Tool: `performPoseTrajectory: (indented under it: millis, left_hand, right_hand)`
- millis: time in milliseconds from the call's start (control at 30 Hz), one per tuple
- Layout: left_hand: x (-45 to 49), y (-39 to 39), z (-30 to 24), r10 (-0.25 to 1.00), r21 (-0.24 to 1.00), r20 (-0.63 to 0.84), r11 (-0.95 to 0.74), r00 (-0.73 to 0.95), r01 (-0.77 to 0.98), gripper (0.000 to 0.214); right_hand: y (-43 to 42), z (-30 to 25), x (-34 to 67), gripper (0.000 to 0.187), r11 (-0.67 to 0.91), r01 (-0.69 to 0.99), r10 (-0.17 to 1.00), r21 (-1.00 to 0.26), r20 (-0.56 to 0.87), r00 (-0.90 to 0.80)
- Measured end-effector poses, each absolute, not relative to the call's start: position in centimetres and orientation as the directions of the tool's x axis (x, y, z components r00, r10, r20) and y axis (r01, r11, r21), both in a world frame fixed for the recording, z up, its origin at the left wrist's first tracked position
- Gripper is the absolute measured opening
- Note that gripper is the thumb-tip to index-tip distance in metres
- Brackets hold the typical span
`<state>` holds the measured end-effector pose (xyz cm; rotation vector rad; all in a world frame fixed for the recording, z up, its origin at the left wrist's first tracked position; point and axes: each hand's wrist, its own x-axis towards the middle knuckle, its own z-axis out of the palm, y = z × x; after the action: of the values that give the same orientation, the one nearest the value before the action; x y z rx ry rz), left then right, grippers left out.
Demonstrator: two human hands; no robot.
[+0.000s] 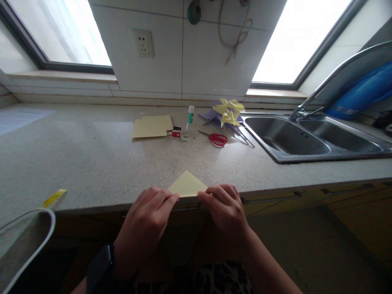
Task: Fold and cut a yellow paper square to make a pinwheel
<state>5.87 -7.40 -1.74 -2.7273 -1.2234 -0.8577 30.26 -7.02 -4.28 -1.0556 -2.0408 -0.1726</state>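
A pale yellow sheet of paper (187,184), folded into a triangle, lies at the counter's front edge with its point facing away from me. My left hand (152,209) pinches the left end of its straight near edge. At the right end, my right hand (225,206) grips the same edge between thumb and fingers. Both hands hide the triangle's outer corners. Beyond the paper lie red-handled scissors (218,139), a small roll of tape (185,138), a small red box (177,131) and an upright glue stick (190,115).
Yellow paper sheets (150,127) are stacked at the back. Yellow and purple pinwheels (229,111) lie by the steel sink (275,157). A yellow strip-like item (54,198) and a white cable (52,222) are at the left front. A wall socket (143,43) is above.
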Motion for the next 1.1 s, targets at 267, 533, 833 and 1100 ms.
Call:
performPoseTrajectory:
  millis: [267,533,833,1100]
  left_hand:
    - [6.1,-7.7,-2.4,0.667,0.071,0.491,-0.672,0.56,0.737,0.032]
    - [6.2,-8.1,-2.7,0.642,-0.019,0.514,-0.654,0.569,0.756,0.036]
    - [6.2,-8.0,-3.0,0.642,-0.012,0.526,-0.65,0.558,0.76,0.033]
    - [6.4,-8.0,-2.7,0.657,-0.002,0.522,-0.637,0.545,0.771,0.031]
  right_hand:
    - [-7.0,-4.0,30.0,0.015,0.633,0.74,0.624,-0.228,0.716,-0.313]
    - [-6.9,-4.0,29.9,0.014,0.633,0.738,0.619,-0.234,0.726,-0.301]
    - [-7.0,-4.2,29.7,0.013,0.617,0.747,0.629,-0.248,0.726,-0.278]
    - [-7.8,-3.1,28.3,0.018,0.589,0.78,0.658,-0.211,0.686,-0.311]
